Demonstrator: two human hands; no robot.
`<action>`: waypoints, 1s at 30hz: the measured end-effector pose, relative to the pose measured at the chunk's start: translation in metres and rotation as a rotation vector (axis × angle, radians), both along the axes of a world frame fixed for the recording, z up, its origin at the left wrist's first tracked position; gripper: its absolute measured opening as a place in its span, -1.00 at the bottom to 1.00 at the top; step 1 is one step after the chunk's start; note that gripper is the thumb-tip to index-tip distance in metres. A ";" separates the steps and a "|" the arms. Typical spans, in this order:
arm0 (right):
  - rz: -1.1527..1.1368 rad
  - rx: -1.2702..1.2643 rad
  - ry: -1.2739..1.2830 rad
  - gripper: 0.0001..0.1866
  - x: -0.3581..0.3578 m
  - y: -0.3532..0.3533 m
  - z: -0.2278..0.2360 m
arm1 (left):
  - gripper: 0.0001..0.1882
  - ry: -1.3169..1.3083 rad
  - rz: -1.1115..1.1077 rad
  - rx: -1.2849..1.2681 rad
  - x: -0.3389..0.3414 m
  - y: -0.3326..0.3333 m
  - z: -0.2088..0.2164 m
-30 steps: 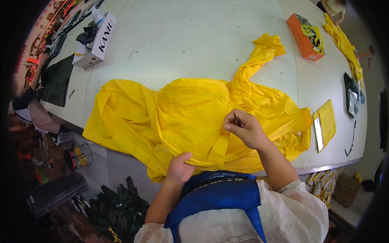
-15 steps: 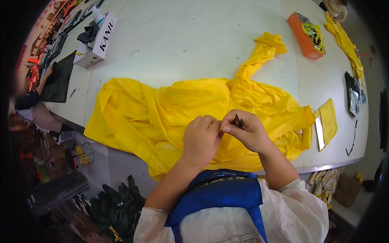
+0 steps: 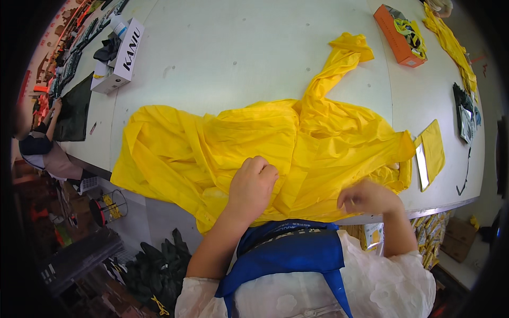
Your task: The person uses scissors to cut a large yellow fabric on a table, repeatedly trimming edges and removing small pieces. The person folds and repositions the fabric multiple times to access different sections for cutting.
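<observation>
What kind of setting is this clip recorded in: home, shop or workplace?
Most likely a garment workshop or packing floor. A yellow raincoat-like garment is spread on a long white worktable under the person's left hand. More yellow fabric and an orange box lie farther along, and another worker sits beside the table.

- The left hand lay knuckles up on the yellow garment, so its fingertips and the cloth under them were hidden.
- The right hand was motion-blurred; whether it held anything could not be told.
- The garment's near hem ran behind the blue apron.
- The orange box had contents too small to make out.
</observation>
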State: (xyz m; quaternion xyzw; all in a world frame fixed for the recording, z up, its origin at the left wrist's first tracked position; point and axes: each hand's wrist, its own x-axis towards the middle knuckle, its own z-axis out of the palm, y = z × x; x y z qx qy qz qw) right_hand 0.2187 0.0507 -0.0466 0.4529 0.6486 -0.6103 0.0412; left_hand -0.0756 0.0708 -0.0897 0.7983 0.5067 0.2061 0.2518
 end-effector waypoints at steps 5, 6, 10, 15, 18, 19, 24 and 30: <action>0.042 0.225 -0.387 -0.60 -0.006 -0.014 0.014 | -0.92 -0.133 0.023 -0.005 -0.004 -0.005 0.010; -0.105 0.257 -0.261 -0.60 -0.010 -0.009 0.015 | -0.91 -0.158 0.029 -0.003 -0.003 -0.007 0.011; -0.189 0.635 -0.013 -0.70 -0.054 0.004 0.004 | -0.89 -0.201 0.009 -0.083 -0.006 -0.012 0.018; -0.038 1.129 -0.052 -0.75 -0.087 0.022 -0.017 | -0.88 -0.212 0.060 -0.142 -0.009 -0.020 0.017; -0.034 1.131 -0.044 -0.76 -0.089 0.027 -0.024 | -0.88 -0.252 0.064 -0.103 -0.009 -0.020 0.015; -0.036 1.128 -0.034 -0.76 -0.089 0.028 -0.026 | -0.88 -0.258 0.066 -0.109 -0.009 -0.020 0.015; -0.059 1.121 -0.006 -0.78 -0.092 0.029 -0.031 | -0.88 -0.284 0.064 -0.119 -0.006 -0.020 0.015; -0.145 1.073 0.061 -0.80 -0.091 0.027 -0.043 | -0.89 -0.284 0.077 -0.139 -0.006 -0.020 0.012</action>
